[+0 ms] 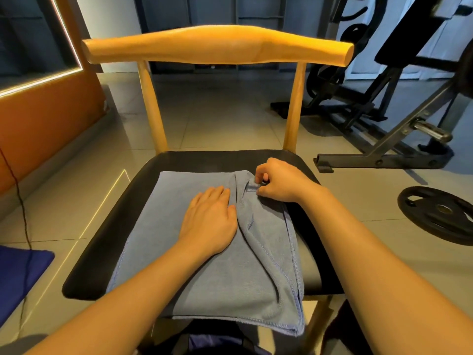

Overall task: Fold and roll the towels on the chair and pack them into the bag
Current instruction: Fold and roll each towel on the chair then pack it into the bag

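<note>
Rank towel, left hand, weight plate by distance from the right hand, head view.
1. towel: pinched by the right hand, on the seat.
2. left hand: beside it, flat on towel.
3. weight plate: floor, far right.

Matt grey terry towel (210, 272), varnished wooden chair (217, 43).

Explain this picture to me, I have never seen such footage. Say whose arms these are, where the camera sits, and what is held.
There is no machine here: a person wears one camera on the head, looking down at their own bare arms. A grey-blue cloth towel with stitched edges lies on the black seat of a wooden chair. The left hand presses flat on it. The right hand pinches a folded-over edge of it.
</note>
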